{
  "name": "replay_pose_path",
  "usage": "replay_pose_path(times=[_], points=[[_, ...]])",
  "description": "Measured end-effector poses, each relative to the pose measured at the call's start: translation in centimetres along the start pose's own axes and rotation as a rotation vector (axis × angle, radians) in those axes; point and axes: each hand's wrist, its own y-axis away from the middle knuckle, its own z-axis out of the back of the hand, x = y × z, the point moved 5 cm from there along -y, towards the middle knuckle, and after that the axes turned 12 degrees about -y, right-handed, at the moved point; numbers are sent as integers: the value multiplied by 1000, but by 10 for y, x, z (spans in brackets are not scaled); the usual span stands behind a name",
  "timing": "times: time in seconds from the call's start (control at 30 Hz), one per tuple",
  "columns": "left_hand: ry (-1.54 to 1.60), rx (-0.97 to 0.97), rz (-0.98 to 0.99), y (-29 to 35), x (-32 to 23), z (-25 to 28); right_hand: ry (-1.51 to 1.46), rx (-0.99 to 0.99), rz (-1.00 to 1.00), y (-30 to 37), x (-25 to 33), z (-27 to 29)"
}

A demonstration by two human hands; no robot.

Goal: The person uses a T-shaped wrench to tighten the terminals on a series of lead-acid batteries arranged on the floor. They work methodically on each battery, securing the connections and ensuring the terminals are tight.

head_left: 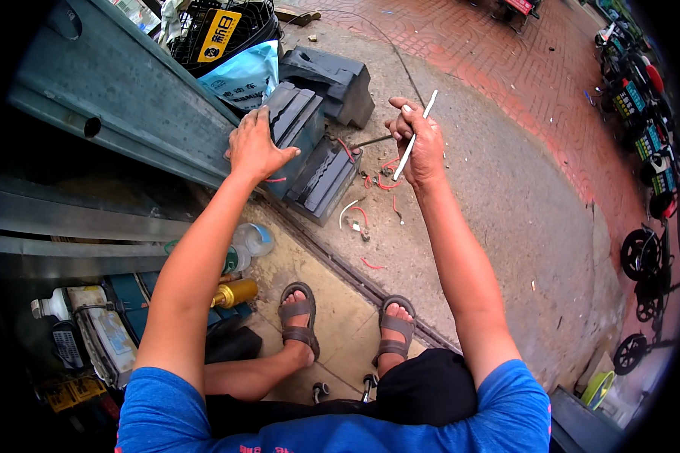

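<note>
My left hand (258,147) has its fingers spread and thumb stretched out, lying against the near end of a dark grey-teal battery (304,134) beside a metal panel. In my closed right hand (421,143) is a thin white stick (416,134), slanting up to the right. From the same hand a thin dark rod (373,141) points left toward a second battery (321,185); its grip is hidden by my fingers. A short red wire (346,150) rises near that battery's end. Past the two batteries sits another dark block (336,81).
Red and white wire scraps (361,217) litter the concrete right of the batteries. The grey-green metal panel (128,83) runs along the left. A clear bottle (251,240) and a gold canister (236,293) lie by my left foot. Parked two-wheelers (642,121) line the far right.
</note>
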Motion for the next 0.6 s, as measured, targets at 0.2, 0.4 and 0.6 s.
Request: replay_pose_path(times=[0.2, 0.4, 0.6], points=[[5, 1, 7, 1, 0, 2, 111, 86, -11, -9, -4, -7], [-39, -210, -206, 29, -37, 33, 858, 137, -242, -72, 5, -25], [173, -19, -324, 96, -93, -56, 1700, 192, -324, -138, -10, -79]])
